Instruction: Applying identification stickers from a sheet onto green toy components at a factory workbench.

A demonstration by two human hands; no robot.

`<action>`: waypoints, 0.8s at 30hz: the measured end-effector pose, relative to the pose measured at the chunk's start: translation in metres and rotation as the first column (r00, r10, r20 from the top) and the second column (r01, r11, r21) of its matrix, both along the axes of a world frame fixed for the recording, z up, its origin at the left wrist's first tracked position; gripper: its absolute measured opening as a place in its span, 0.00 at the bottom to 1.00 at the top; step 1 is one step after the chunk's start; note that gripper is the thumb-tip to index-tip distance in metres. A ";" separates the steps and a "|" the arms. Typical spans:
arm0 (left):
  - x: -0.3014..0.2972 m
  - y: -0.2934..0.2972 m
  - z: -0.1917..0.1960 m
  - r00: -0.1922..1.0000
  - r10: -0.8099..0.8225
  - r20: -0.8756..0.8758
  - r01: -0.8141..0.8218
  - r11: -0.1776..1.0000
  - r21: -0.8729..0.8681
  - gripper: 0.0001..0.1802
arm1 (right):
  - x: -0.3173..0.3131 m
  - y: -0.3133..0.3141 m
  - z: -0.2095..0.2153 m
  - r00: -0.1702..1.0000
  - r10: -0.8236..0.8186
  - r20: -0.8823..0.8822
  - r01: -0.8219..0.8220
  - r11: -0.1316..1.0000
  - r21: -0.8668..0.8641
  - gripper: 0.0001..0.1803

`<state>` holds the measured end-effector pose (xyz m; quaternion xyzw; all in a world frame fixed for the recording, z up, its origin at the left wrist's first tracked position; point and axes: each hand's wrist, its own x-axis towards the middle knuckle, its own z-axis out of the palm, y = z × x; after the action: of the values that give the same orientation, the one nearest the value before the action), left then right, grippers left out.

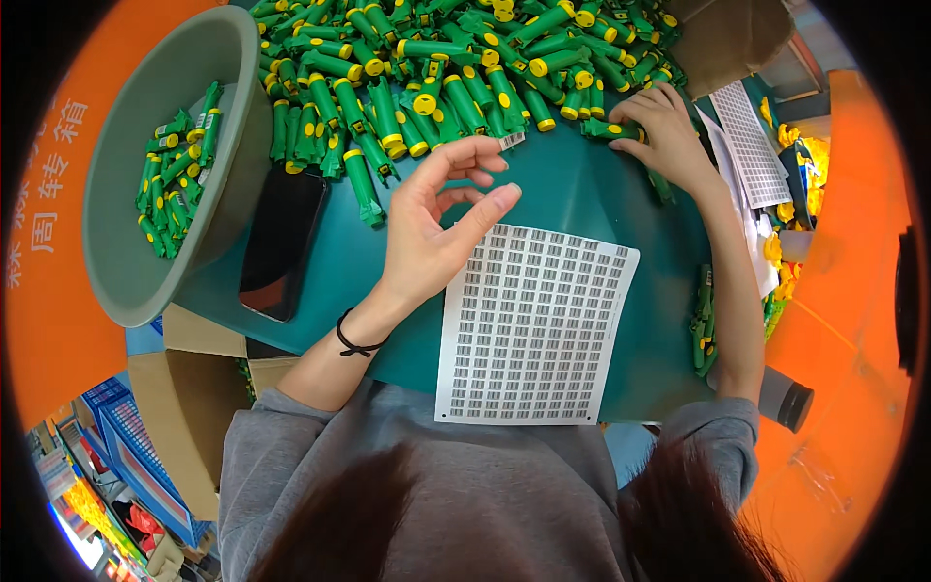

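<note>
My left hand (436,223) is raised over the table, fingers curled and thumb held apart. A small barcode sticker (512,141) clings to its index fingertip. Below that hand lies a white sheet of barcode stickers (538,330), reaching the near table edge. At the right edge of the pile, my right hand (669,141) has its thumb and fingers closed around a green tube with yellow ends (599,128). Many similar green tubes (465,102) are heaped along the far side. One loose tube (363,186) lies just left of my left hand.
A grey-green basin (107,262) with several tubes inside stands at the left, beside a black phone (283,242). More tubes (703,320) lie by my right forearm. Further right are other sticker sheets (752,145) and a dark cylinder (787,400). An open cardboard box (184,412) sits lower left.
</note>
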<state>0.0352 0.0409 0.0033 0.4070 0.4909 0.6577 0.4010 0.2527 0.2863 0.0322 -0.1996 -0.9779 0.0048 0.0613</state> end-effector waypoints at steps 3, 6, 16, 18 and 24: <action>0.000 -0.001 -0.001 0.995 0.021 -0.093 -0.020 1.000 0.013 0.29 | -0.007 -0.023 -0.006 0.966 0.023 -0.259 0.000 0.996 0.090 0.16; 0.001 -0.001 0.001 0.975 0.057 -0.216 -0.042 0.997 0.072 0.35 | -0.019 -0.093 0.016 0.924 -0.126 -0.362 0.027 0.963 -0.268 0.18; 0.020 -0.005 0.005 0.985 -0.158 -0.063 0.162 0.985 0.056 0.38 | 0.021 -0.170 -0.016 0.721 -0.398 -0.567 -0.237 0.628 -0.741 0.27; 0.020 -0.007 0.010 0.979 -0.188 0.081 0.191 0.981 -0.035 0.38 | 0.026 -0.177 -0.024 0.657 -0.421 -0.626 -0.319 0.597 -0.736 0.22; 0.038 -0.009 0.009 0.979 -0.192 -0.074 0.187 0.980 -0.070 0.36 | 0.034 -0.196 -0.028 0.506 -0.751 -0.424 -0.412 0.222 -0.884 0.19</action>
<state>0.0737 0.0323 0.0120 0.4655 0.4859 0.5838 0.4543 0.2864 0.0906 0.0039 -0.2923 -0.5454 0.6852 0.3842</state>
